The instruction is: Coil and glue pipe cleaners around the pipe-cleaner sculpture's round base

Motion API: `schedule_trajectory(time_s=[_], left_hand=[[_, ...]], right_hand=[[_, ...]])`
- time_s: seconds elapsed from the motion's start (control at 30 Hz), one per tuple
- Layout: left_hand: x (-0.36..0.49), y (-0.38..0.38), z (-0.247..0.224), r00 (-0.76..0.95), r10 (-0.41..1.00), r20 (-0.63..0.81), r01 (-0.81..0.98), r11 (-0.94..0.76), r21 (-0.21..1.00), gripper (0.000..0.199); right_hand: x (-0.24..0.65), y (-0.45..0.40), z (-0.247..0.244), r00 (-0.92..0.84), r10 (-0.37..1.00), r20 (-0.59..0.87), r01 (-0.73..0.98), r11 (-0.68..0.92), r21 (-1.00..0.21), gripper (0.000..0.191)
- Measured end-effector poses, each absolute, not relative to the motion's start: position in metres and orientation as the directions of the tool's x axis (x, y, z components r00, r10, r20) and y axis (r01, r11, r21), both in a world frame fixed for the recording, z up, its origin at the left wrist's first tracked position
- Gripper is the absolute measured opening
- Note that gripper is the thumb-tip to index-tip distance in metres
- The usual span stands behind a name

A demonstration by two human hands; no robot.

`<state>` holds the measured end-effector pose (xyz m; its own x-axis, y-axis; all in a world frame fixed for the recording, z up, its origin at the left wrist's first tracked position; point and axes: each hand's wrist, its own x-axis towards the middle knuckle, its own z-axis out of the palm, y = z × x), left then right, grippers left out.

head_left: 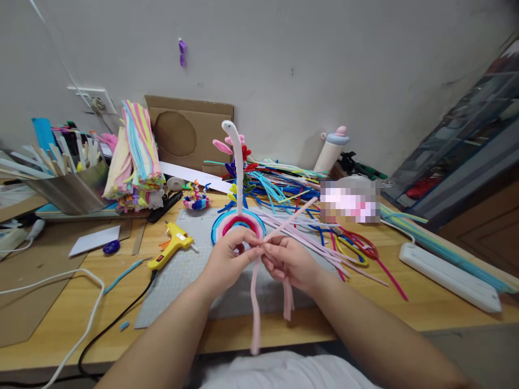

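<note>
Both hands meet over the front middle of the desk, their fingertips pinching pale pink pipe cleaners (255, 308). My left hand (233, 254) is closed, thumb and forefinger together on the strands. Closed beside it, touching, my right hand (292, 262) grips more of the same; one end sticks up to the right and other ends hang below. Where the strands cross is hidden by the fingers. Just behind my left hand is a coiled ring of blue, pink and magenta pipe cleaners (219, 222). A white fuzzy stem (240, 178) rises upright from it.
A yellow glue gun (172, 247) lies left of the grey cutting mat (182, 294), its black cord running forward. Loose pipe cleaners (316, 240) spread to the right. A white power strip (450, 275) lies at the right edge. A metal bin (75, 192) of sticks stands far left.
</note>
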<state>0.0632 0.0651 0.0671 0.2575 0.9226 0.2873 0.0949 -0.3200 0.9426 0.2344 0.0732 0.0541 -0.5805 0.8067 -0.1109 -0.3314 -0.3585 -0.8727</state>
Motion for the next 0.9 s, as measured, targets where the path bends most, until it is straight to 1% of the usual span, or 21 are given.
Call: schedule_trajectory(time_s=[0.13,0.23,0.33,0.43,0.53,0.63,0.77,0.9], left_hand=[[0.0658,0.0668,0.0641,0.241,0.948,0.209,0.033,-0.223,0.974,0.02],[0.0691,0.0671,0.0619,0.257,0.959,0.118,-0.019,-0.117,0.993,0.027],[0.0703,0.0665,0.062,0.263,0.964,0.04,-0.049,-0.028,0.998,0.027],[0.0693,0.0666,0.0627,0.23,0.973,-0.027,-0.075,0.045,0.996,0.026],[0.0681,0.0677,0.0615,0.216,0.973,-0.085,-0.098,0.109,0.989,0.027],[0.0675,0.0685,0.0593,0.236,0.962,-0.135,-0.142,0.171,0.975,0.029],[0.0673,0.0686,0.0578,0.246,0.956,-0.158,-0.213,0.213,0.954,0.033],[0.0673,0.0694,0.0567,0.212,0.971,-0.114,-0.221,0.161,0.962,0.032]], right_hand=[[0.2363,0.077,0.0582,-0.617,0.772,-0.154,-0.281,-0.399,-0.873,0.026],[0.2351,0.0773,0.0564,-0.609,0.778,-0.155,-0.262,-0.382,-0.886,0.025],[0.2336,0.0759,0.0538,-0.582,0.801,-0.142,-0.258,-0.348,-0.901,0.026],[0.2328,0.0747,0.0523,-0.578,0.804,-0.14,-0.236,-0.329,-0.914,0.026],[0.2325,0.0742,0.0508,-0.574,0.803,-0.159,-0.196,-0.323,-0.926,0.027],[0.2324,0.0747,0.0497,-0.551,0.814,-0.183,-0.151,-0.314,-0.937,0.028],[0.2329,0.0764,0.0505,-0.528,0.829,-0.184,-0.119,-0.287,-0.951,0.03],[0.2326,0.0771,0.0521,-0.506,0.847,-0.165,-0.124,-0.26,-0.958,0.032]])
